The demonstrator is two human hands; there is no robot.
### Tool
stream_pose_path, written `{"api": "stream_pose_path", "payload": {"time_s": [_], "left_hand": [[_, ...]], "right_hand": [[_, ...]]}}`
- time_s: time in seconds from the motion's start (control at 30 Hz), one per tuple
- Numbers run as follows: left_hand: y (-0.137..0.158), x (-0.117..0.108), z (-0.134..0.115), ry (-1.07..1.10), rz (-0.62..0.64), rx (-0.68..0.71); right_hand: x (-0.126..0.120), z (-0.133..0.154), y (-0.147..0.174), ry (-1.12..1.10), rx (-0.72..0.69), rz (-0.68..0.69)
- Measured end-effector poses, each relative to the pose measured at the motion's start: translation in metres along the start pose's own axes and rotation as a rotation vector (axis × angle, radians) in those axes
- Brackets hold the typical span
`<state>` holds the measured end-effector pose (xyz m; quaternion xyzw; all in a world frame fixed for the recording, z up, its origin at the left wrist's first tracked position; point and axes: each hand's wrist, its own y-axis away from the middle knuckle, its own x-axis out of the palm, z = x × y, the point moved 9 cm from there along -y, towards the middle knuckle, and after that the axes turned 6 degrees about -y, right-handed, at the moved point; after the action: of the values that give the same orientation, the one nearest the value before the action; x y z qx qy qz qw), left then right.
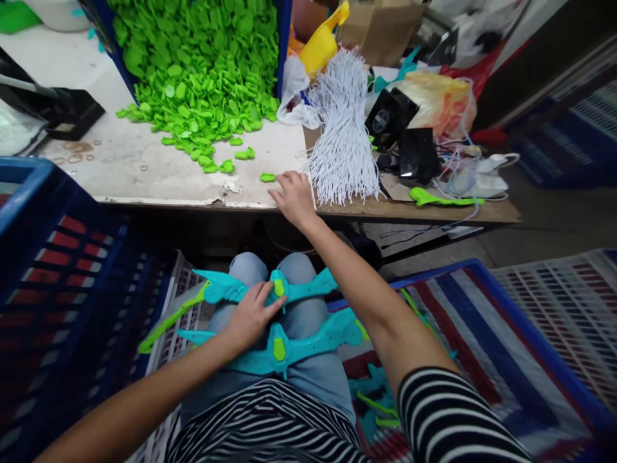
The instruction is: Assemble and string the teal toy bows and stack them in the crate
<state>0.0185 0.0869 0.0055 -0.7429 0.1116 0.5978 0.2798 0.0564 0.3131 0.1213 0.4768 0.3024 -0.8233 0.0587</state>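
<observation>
Two turquoise plastic pieces shaped like toy bows lie across my lap, each with a lime-green plate at its centre. On the far toy bow [303,290] rests my left hand [251,315], its thumb and fingers gripping the bow beside the green plate. The near toy bow [313,346] lies untouched, closer to my body. My right hand [293,198] reaches over the table's front edge with its fingers apart. Just left of those fingertips sits a small green plastic piece [267,177]. A bundle of white strings [343,128] lies right of that hand.
A blue bin [281,48] spills a heap of green pieces [202,83] onto the table. Behind the strings stands a yellow scoop [321,48]. Black boxes [418,154] and cables clutter the table's right. A blue crate [29,193] flanks me at left; a striped-lined crate [475,308] stands right.
</observation>
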Motion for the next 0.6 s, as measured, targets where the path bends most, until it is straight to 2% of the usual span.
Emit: {"api": "stream_pose_path", "payload": {"time_s": [0.07, 0.1, 0.2, 0.3, 0.37, 0.47, 0.53, 0.6], "left_hand": [[0.024, -0.006, -0.011, 0.073, -0.082, -0.068], [0.036, -0.006, -0.018, 0.11, -0.081, -0.1], [0.065, 0.006, -0.046, 0.153, 0.081, -0.137], [0.078, 0.023, -0.064, 0.108, 0.294, -0.142], [0.074, 0.03, -0.066, 0.103, 0.44, -0.139], [0.053, 0.027, -0.053, 0.167, 0.633, -0.137], [0.035, 0.02, -0.038, 0.288, 0.715, -0.152], [0.02, 0.016, -0.023, 0.467, 0.781, -0.172]], "right_hand": [[0.021, 0.001, -0.033, 0.085, 0.008, 0.077], [0.031, 0.003, -0.044, 0.115, 0.002, 0.121], [0.043, -0.001, -0.058, 0.129, 0.044, 0.191], [0.029, -0.025, -0.054, 0.031, 0.254, 0.145], [0.016, -0.043, -0.045, -0.016, 0.391, 0.119], [0.001, -0.057, -0.035, 0.026, 0.452, 0.099], [-0.003, -0.058, -0.032, 0.055, 0.383, 0.077], [-0.001, -0.052, -0.033, 0.032, 0.224, 0.079]]}}
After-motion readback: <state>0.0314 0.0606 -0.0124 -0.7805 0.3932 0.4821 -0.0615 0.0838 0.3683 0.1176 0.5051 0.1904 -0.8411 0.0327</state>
